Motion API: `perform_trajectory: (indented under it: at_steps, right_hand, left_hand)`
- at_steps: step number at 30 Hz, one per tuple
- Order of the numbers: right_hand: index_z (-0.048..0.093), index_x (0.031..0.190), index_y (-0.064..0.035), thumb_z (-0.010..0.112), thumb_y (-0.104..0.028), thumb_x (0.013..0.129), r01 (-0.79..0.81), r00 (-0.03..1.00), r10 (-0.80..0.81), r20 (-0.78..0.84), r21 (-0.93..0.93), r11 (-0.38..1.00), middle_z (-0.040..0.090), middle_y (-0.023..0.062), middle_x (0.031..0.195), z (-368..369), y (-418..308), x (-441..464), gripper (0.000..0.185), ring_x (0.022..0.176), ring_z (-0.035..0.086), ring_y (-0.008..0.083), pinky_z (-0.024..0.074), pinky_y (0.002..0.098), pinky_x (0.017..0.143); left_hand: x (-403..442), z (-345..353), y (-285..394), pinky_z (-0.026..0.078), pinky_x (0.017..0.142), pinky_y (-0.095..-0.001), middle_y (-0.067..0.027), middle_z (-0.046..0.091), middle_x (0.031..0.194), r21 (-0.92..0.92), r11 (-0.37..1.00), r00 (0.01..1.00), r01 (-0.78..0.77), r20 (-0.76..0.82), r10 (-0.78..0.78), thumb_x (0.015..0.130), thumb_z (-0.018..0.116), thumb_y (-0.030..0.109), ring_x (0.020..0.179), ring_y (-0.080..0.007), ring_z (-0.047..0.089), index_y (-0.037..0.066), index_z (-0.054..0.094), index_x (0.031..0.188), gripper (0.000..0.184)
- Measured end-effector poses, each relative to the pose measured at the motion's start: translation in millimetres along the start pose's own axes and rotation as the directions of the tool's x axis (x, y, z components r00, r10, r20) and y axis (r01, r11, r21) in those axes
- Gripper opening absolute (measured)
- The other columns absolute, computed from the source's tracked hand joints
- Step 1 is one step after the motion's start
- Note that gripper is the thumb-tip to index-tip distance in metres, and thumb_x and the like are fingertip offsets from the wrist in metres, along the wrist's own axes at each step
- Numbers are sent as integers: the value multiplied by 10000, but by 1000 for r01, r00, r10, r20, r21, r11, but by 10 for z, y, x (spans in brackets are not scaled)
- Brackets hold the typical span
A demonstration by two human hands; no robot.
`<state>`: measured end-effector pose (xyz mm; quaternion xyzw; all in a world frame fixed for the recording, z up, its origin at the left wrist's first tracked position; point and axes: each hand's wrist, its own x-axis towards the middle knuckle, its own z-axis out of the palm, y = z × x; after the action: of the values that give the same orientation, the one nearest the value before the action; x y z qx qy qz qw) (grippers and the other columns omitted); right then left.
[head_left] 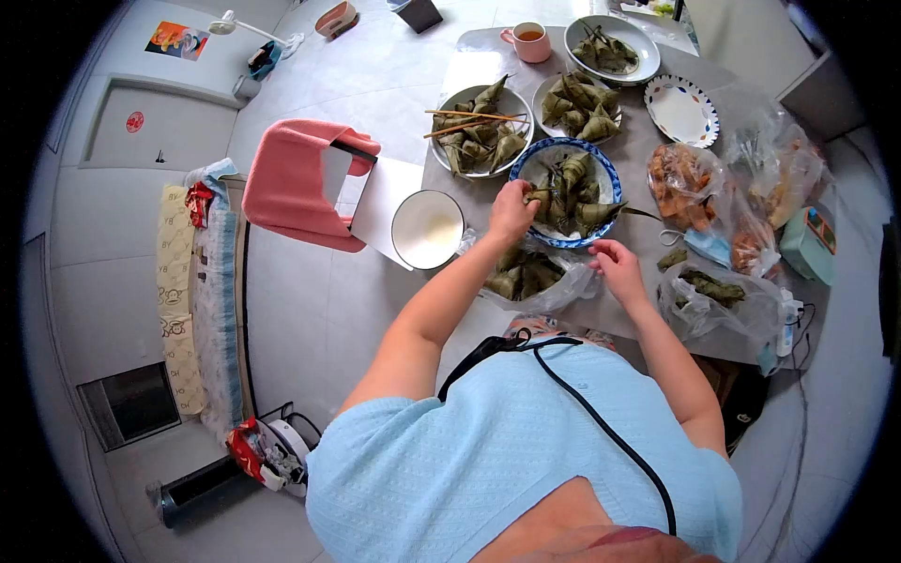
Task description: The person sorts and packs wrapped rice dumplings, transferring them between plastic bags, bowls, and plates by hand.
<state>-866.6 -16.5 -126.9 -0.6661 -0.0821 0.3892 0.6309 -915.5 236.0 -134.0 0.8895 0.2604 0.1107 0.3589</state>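
Note:
My left hand is at the left rim of a blue-and-white bowl, its fingers closed on a leaf-wrapped zongzi. More zongzi fill that bowl. Just below the bowl's lower right edge is my right hand, fingers loosely bent and apart, with nothing visible in them. Its fingertips are close to a clear plastic bag that holds more zongzi between my forearms.
Chopsticks lie across a plate of zongzi. Behind are a pink cup, a white bowl and a patterned plate. Plastic bags crowd the right. A white pot stands left, beside a pink-draped chair.

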Motion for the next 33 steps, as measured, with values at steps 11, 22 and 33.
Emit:
perform_trajectory:
  at_steps: [11,22,33]
  right_hand:
    - [529,1234,-114,524,-133,856,294,840,-534,-101,-741,603,576,128,1219,-360,-727,1564,378,1053,581,311,472,396,876]
    - [546,1183,-175,593,-46,779,210,914,-358,193,-978,10,375,138,1415,-267,-810,2636,426,1195,478,322,463,420,915]
    - [537,1244,-146,554,-53,790,202,928,-299,222,-975,-97,368,162,1429,-134,-969,2524,463,1217,470,324,442,418,947]
  left_hand:
    - [-538,-809,148,479,734,-371,-145,579,914,-101,977,981,-189,22,192,795,627,48,831,-301,598,29,559,996,212]
    - [-1540,-1462,-343,499,710,-315,-129,615,932,-25,999,996,22,-86,-24,814,616,-8,798,-256,619,21,595,977,167]
    - [-1116,-1843,-484,503,716,-351,-138,626,904,14,1000,971,-27,-236,30,807,602,-17,826,-305,624,22,594,961,159]
